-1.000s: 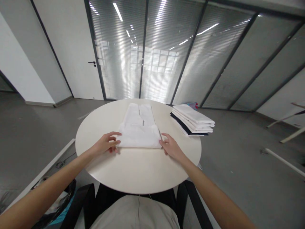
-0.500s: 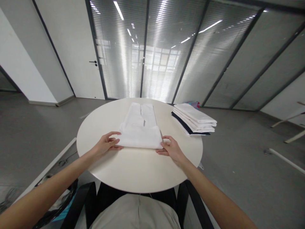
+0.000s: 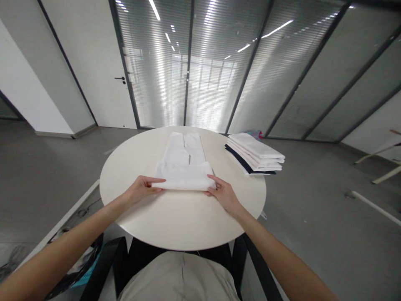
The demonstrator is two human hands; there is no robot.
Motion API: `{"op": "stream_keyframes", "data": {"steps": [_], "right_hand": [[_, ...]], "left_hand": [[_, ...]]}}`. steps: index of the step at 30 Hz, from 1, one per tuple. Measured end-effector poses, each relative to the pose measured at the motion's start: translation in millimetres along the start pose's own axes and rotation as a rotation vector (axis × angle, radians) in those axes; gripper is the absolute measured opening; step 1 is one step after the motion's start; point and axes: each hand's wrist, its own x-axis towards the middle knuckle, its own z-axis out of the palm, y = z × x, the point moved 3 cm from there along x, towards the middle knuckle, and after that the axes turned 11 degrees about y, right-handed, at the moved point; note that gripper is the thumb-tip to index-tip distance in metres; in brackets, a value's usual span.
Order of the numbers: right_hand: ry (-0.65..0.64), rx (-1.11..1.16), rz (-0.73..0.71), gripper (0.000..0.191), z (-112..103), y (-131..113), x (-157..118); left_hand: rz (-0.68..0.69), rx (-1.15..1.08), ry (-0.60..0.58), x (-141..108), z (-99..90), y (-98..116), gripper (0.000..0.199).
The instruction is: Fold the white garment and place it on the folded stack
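Observation:
A folded white garment (image 3: 184, 175) lies flat on the round table (image 3: 181, 221) in front of me. Its far part shows two side panels meeting along a middle slit, and its near part is folded over into a thick, straight edge. My left hand (image 3: 142, 187) pinches the near left corner, thumb below and fingers on top. At the near right corner, my right hand (image 3: 223, 192) grips the fold the same way, fingers above and thumb at the edge.
A stack of folded white cloth items (image 3: 255, 152) with a dark one (image 3: 241, 161) low in it sits at the table's right edge. Something colourful (image 3: 256, 134) shows behind it. Black chair armrests (image 3: 108, 263) flank me. A bag-lined basket (image 3: 81, 267) stands on the floor at left.
My fingers have closed more firmly on both near corners of the garment, the left fingers now straighter over the fold. The view has shifted slightly; the stack stays put.

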Motion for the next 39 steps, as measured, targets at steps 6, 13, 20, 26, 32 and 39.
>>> {"op": "stream_keyframes", "data": {"steps": [6,13,20,26,32,39], "right_hand": [[-0.084,0.048,0.035,0.067,-2,-1,-9],[-0.043,0.048,0.138,0.031,1,-1,-9],[-0.009,-0.04,0.236,0.033,1,-9,-14],[-0.093,-0.342,0.056,0.042,-11,-33,-2],[0.097,-0.509,0.01,0.036,-10,-38,59],[0.168,-0.657,-0.137,0.044,1,-21,80]], "left_hand": [[0.019,-0.002,-0.089,2,1.7,1,0.066],[-0.043,0.006,-0.143,8,8.3,11,0.066],[-0.119,-0.016,-0.217,12,2.2,16,0.08],[-0.034,0.056,-0.056,34,-20.6,32,0.077],[-0.056,0.067,0.074,79,-10.5,40,0.082],[-0.03,-0.043,0.142,98,7.2,30,0.073]]}}
